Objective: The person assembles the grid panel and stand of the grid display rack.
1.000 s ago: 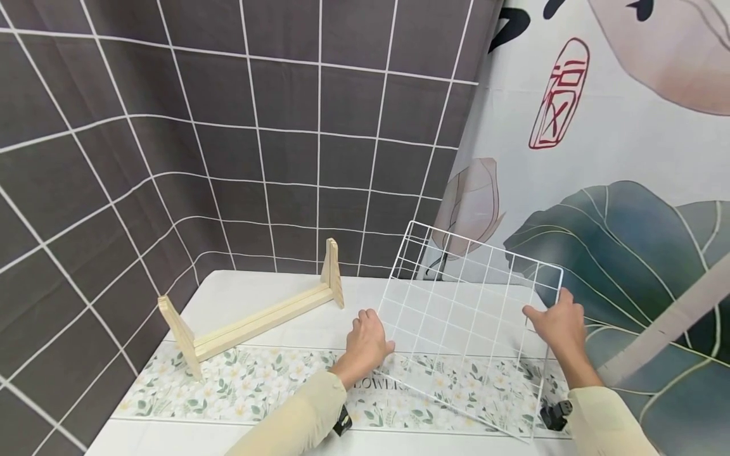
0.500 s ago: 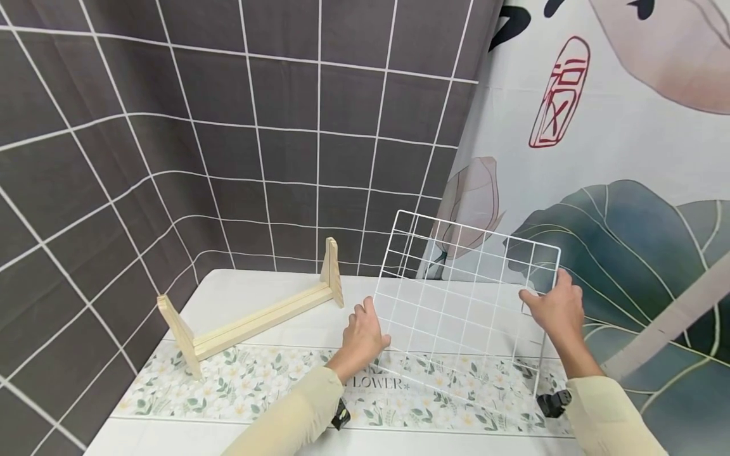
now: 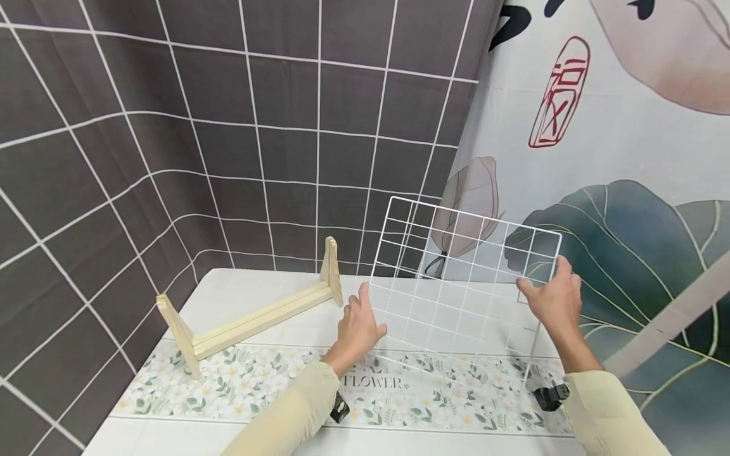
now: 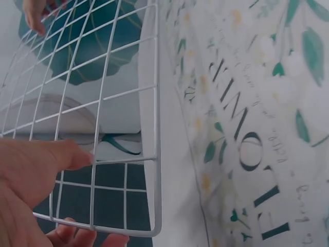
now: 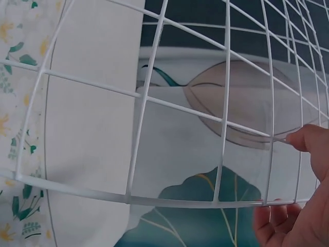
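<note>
A white wire grid panel [image 3: 473,215] is held up at a tilt over the right half of the table. At its left edge my left hand [image 3: 356,326] grips it. In the left wrist view, that hand's thumb lies on the inner wires while its fingers curl under the outer rim. My right hand [image 3: 553,297] holds the opposite edge, and the right wrist view shows its thumb at a crosswire with the fingers behind the rim [image 5: 128,198]. To the left stands a pale wooden rack [image 3: 262,322], a long rail between two upright end pieces, apart from both hands.
The white table [image 3: 239,288] carries a floral-printed strip [image 3: 274,386] with "FLOWER" lettering along its front. Behind it hangs a dark grey curtain [image 3: 285,152] with white lines. A painted white cloth [image 3: 616,158] hangs at the right, crossed by a pale pole [image 3: 678,310].
The wire panel's top edge has risen and shifted slightly left, and its lower edge has lifted. Both hands moved up and a little left with it. The wooden rack stayed put.
</note>
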`<state>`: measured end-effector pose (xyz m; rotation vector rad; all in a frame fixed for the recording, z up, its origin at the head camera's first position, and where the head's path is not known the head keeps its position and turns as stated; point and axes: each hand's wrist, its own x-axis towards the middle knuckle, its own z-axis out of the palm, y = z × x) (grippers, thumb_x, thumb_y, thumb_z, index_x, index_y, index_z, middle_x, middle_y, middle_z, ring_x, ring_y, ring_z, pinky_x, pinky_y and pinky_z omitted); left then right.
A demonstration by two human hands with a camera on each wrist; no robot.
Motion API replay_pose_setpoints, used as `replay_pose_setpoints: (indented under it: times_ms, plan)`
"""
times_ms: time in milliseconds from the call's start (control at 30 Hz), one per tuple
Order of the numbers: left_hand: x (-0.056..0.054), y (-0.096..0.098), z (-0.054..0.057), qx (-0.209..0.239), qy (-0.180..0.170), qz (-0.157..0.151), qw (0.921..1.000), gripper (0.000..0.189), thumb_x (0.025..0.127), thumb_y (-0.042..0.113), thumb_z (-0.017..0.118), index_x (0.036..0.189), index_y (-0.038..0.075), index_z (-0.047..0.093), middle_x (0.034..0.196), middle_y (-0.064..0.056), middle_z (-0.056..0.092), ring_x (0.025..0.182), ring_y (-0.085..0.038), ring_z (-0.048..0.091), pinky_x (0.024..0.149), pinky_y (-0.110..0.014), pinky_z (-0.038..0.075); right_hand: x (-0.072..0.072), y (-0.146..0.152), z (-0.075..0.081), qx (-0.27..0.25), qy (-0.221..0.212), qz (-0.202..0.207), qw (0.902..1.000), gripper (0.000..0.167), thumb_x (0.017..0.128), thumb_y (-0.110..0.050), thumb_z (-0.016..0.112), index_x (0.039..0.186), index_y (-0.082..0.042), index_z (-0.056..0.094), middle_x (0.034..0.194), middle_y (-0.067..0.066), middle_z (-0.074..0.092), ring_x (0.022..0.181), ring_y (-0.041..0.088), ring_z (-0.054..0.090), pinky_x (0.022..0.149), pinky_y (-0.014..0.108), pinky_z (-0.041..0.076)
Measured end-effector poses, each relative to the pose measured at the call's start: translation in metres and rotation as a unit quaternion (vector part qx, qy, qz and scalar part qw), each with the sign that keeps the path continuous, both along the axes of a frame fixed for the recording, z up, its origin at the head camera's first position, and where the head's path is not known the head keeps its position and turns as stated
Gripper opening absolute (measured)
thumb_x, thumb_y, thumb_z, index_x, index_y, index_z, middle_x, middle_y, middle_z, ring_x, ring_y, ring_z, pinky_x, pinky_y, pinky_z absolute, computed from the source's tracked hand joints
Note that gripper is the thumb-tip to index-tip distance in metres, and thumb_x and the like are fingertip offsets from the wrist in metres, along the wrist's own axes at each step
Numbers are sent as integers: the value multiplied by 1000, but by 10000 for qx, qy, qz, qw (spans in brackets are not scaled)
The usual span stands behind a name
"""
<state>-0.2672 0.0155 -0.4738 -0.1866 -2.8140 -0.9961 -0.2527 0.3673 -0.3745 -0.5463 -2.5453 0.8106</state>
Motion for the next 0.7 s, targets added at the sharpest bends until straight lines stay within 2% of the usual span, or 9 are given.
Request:
replay_pose_setpoints:
  times_ms: [300,400,533,600,700]
  plan:
    - [-8,-5,5,173,37,276,9995,105,73,18,87,156,16,23,118,-22,57,98,-37,65,67,-44,57,-4,-9,11,-104,118,55,9999,98,93,-36,69,164,-9,7,155,37,26,133,59,38,102,72,37]
    - [-10,-6,7,232,99,352,9991,106,72,17,87,156,15,23,118,-22,57,98,-37,65,67,-44,57,-6,-13,13,-112,315,73,9994,98,92,-35,71,164,-12,9,153,36,30,130,57,41,100,70,38]
    - [-12,-7,8,239,255,444,9984,105,72,18,88,155,13,23,116,-22,57,97,-36,64,67,-45,57,-8,-17,14,-49,755,89,9971,96,90,-34,73,163,-14,14,141,32,39,115,47,47,85,60,42]
    - [-13,-8,8,244,396,476,9978,103,73,18,88,154,12,24,114,-22,57,95,-36,64,66,-44,57,-9,-19,15,-2,965,77,9953,95,90,-33,73,163,-14,16,134,30,42,106,42,47,75,51,40]
    - [-15,-8,8,266,607,534,9964,102,74,19,88,154,12,24,112,-20,56,94,-35,63,64,-43,56,-11,-22,16,1,1248,54,9922,94,89,-33,74,162,-15,18,127,27,43,100,36,46,69,41,33]
